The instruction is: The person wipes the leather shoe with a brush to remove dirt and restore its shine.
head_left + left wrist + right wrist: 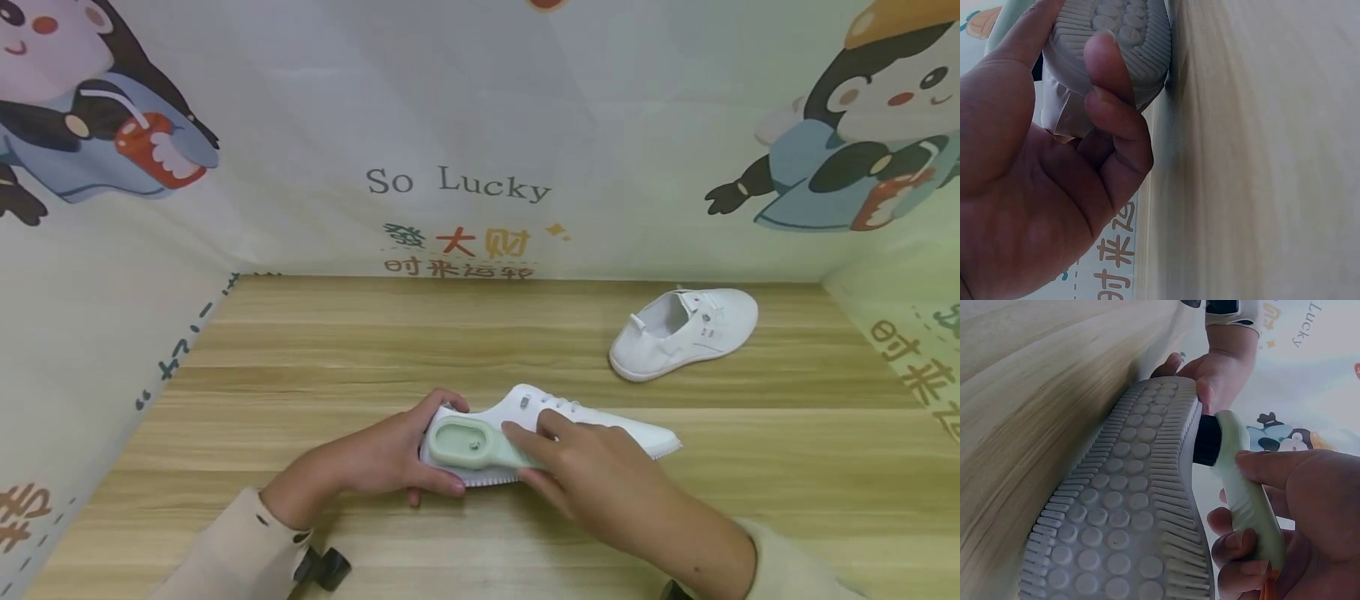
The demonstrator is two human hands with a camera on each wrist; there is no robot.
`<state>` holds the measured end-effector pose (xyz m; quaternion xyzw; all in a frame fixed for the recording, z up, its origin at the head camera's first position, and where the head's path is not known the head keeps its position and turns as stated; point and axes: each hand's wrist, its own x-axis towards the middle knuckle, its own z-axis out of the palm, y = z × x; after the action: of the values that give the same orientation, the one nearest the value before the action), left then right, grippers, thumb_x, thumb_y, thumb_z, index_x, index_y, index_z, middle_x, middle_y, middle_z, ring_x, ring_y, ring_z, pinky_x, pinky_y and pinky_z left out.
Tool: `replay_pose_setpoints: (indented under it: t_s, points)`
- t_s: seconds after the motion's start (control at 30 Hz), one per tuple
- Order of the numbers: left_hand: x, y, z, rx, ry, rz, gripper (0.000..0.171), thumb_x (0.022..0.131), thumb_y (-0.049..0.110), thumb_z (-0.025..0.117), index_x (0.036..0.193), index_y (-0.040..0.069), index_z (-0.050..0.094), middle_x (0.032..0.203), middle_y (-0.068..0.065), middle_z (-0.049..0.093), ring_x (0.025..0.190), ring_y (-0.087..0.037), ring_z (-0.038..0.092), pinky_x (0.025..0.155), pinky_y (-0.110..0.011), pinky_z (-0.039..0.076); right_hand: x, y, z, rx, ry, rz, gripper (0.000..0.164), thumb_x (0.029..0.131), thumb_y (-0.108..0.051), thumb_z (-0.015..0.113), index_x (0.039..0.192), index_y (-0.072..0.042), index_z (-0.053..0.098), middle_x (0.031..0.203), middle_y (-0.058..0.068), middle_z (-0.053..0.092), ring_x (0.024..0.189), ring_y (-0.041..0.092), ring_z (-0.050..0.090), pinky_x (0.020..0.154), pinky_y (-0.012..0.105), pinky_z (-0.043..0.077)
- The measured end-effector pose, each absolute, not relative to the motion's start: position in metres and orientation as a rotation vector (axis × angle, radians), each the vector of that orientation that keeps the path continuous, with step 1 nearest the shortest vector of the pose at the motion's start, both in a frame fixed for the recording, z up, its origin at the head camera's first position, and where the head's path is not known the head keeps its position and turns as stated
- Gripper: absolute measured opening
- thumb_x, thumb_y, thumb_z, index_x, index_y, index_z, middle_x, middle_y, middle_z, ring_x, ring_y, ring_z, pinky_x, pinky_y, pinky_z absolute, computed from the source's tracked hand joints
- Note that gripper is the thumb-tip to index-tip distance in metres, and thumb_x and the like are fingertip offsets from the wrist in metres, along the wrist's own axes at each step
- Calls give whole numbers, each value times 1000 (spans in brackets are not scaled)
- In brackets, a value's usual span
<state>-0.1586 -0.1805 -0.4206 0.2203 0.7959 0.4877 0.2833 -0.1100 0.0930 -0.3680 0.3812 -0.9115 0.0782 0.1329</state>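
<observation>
A white shoe lies tipped on its side near the front of the table, its studded sole turned toward the person. My left hand grips it round the heel, thumb on the sole edge and fingers behind. In my right hand is a pale green brush, held by its handle with the fingers curled round it. The brush's black bristles press against the shoe's side near the heel. From the left wrist, my left hand shows with fingers bent at the heel.
Another white shoe stands upright at the back right of the wooden table. A printed cloth backdrop rises behind the table and along both sides. A black device sits at the left wrist.
</observation>
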Motion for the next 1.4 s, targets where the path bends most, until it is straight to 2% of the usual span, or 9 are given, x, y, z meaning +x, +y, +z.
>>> replay_pose_setpoints:
  t_s: [0.17, 0.33, 0.5, 0.7, 0.97, 1.2, 1.4]
  points:
    - [-158, -180, -422, 589, 2135, 1302, 80, 79, 28, 86, 137, 25, 32, 108, -16, 57, 66, -24, 63, 51, -43, 57, -108, 97, -370, 1088, -2626, 221, 40, 91, -36, 73, 128, -22, 65, 89, -4, 58, 56, 6, 44, 47, 22, 36]
    - [-158, -179, -423, 565, 2154, 1280, 81, 79, 30, 86, 138, 24, 31, 108, -15, 57, 61, -24, 63, 51, -42, 57, -106, 114, -369, 1040, -2613, 192, 43, 88, -35, 76, 128, -25, 66, 90, -6, 57, 55, 6, 43, 47, 23, 34]
    - [-158, -179, -423, 537, 2151, 1275, 83, 80, 29, 85, 141, 19, 30, 109, -18, 54, 63, -24, 62, 51, -41, 56, -104, 136, -366, 999, -2616, 190, 44, 84, -32, 80, 126, -22, 69, 89, -7, 58, 56, 2, 43, 48, 20, 34]
    - [-157, -180, -423, 520, 2162, 1271, 84, 80, 29, 86, 141, 20, 30, 109, -18, 53, 64, -24, 62, 51, -41, 56, -99, 166, -363, 949, -2649, 184, 47, 82, -29, 81, 128, -24, 69, 93, -8, 60, 59, -3, 42, 50, 19, 34]
    - [-158, -181, -422, 508, 2181, 1259, 85, 79, 32, 86, 142, 22, 30, 110, -18, 54, 58, -25, 63, 53, -44, 57, -96, 192, -358, 917, -2626, 187, 45, 86, -32, 77, 129, -23, 68, 93, -9, 59, 59, -5, 39, 50, 17, 33]
    - [-158, -181, -421, 515, 2183, 1254, 85, 78, 31, 87, 142, 22, 30, 110, -18, 54, 60, -26, 63, 52, -44, 57, -93, 200, -352, 881, -2722, 187, 50, 83, -28, 80, 132, -24, 66, 95, -8, 62, 62, -5, 41, 51, 18, 36]
    - [-159, -180, -421, 522, 2186, 1255, 86, 78, 31, 87, 141, 22, 30, 109, -17, 54, 62, -26, 63, 52, -44, 57, -96, 184, -354, 980, -2706, 244, 48, 84, -26, 79, 131, -23, 67, 97, -9, 61, 60, -6, 40, 53, 17, 37]
